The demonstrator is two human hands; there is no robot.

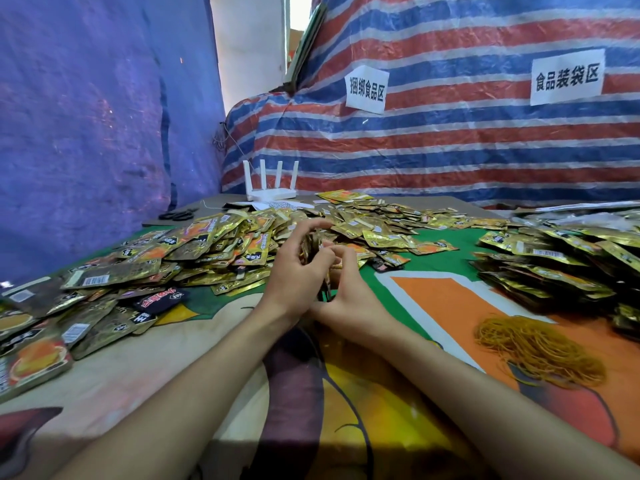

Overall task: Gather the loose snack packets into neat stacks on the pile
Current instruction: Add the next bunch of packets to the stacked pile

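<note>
The left hand (298, 271) and the right hand (348, 296) meet in the middle of the tabletop (433, 306). Both hands curl their fingers around a small bunch of packets (311, 249), which stands up on its edge between them. The thumbs and fingertips pinch it from both sides. Just to the left of the hands and behind them lies a big heap of loose packets (207, 247), gold and shiny. The heap comes right up beside the left hand and spreads out to the left edge of the view. To the right there is a bare patch of green and orange cloth, and past it sit the stacks (554, 268), dark and gold, well apart from the hands. A fuzzy clump of yellow rubber bands (540, 351) lies near the right arm, in front of the stacks. The cloth close to the person, under both arms, has open room. At the far edge stand a white router (272, 185) and black scissors (178, 214). A blue sheet (86, 133) hangs on the left, and a striped sheet (450, 150) with paper signs (367, 90) hangs behind.
</note>
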